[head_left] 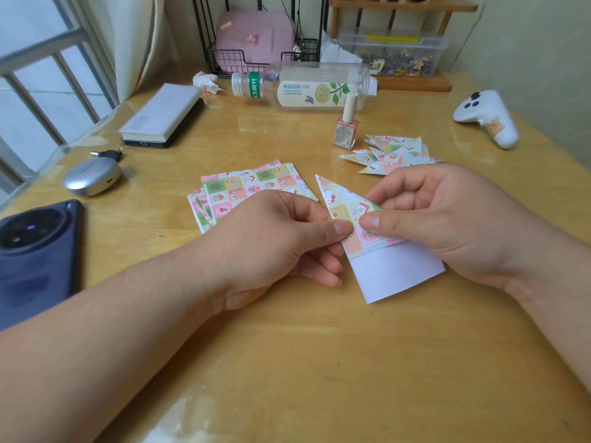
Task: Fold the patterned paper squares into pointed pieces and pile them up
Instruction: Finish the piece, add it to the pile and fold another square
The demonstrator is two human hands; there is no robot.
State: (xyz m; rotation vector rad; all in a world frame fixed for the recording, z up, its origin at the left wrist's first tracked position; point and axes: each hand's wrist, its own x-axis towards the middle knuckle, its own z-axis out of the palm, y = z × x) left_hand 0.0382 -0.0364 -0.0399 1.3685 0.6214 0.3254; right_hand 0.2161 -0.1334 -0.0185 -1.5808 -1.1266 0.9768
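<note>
A half-folded paper piece (347,206) lies at the table's middle: a patterned flap runs to a point at the upper left, and its white underside (393,276) shows below. My left hand (281,238) pinches its left edge with thumb and fingers. On the other side my right hand (444,219) pinches the patterned flap. A stack of flat patterned squares (243,187) sits just behind my left hand, partly hidden by it. The pile of folded pointed pieces (393,153) lies behind my right hand.
A pink nail polish bottle (346,129) stands by the folded pile. Behind lie a plastic bottle (303,87) on its side, a notebook (166,113), a crumpled tissue (206,81) and a white controller (486,118). A dark phone (35,251) and a silver case (91,177) sit at left.
</note>
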